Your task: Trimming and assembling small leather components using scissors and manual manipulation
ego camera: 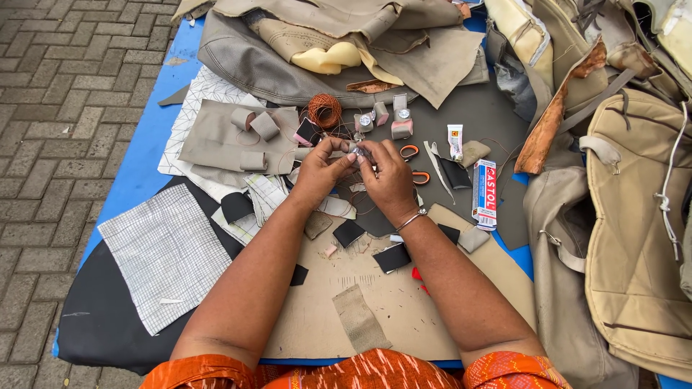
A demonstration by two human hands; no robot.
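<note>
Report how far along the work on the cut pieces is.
Done: cut black patches and beige scraps lie on the board. In hand: left hand and right hand pinch a small shiny item, too small to identify. Left: glue tube, thread coil and seat covers lie untouched.

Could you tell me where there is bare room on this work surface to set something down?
Freest is the cardboard between the forearms, beside the fabric strip. The black sheet below the checked cloth is bare too. Around the hands, spools, scraps, scissors and glue tube crowd it.
</note>
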